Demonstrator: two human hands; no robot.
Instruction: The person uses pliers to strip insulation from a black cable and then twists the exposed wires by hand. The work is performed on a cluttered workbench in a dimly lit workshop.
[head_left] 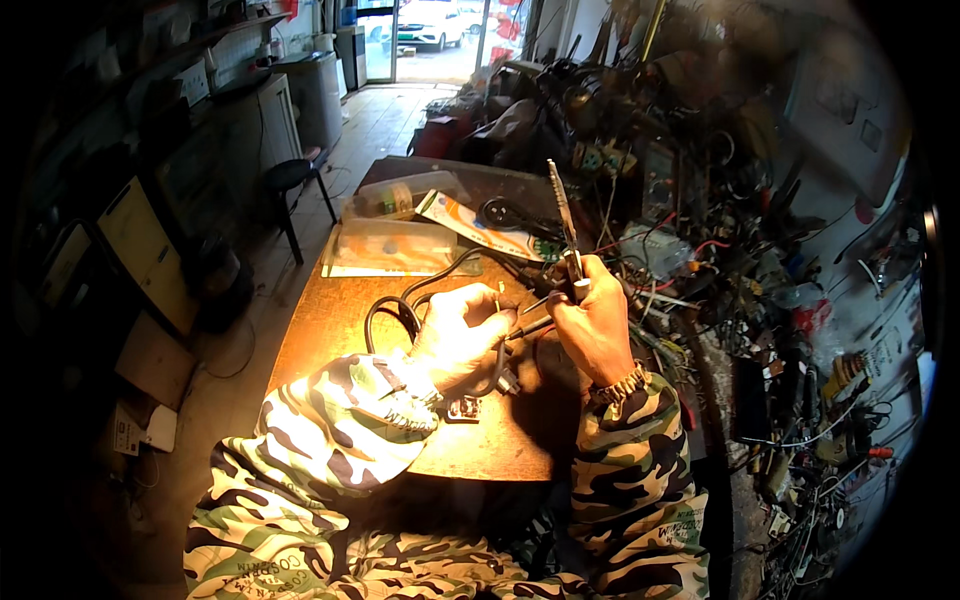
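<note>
Over the wooden table, my left hand is closed in a pinch on the thin end of a black cable. The cable's loops lie on the table beside that hand. My right hand is closed round a long, narrow metal tool, which sticks up past the fingers; its exact kind does not show. A thin dark tip points from the right hand toward the left fingertips. Below the hands lie a dark plug-like end and a small piece with printed parts.
Clear plastic packs, a printed card strip and a coiled black cord lie on the table's far part. Heaped wires and parts crowd the right side. A black stool stands at the far left.
</note>
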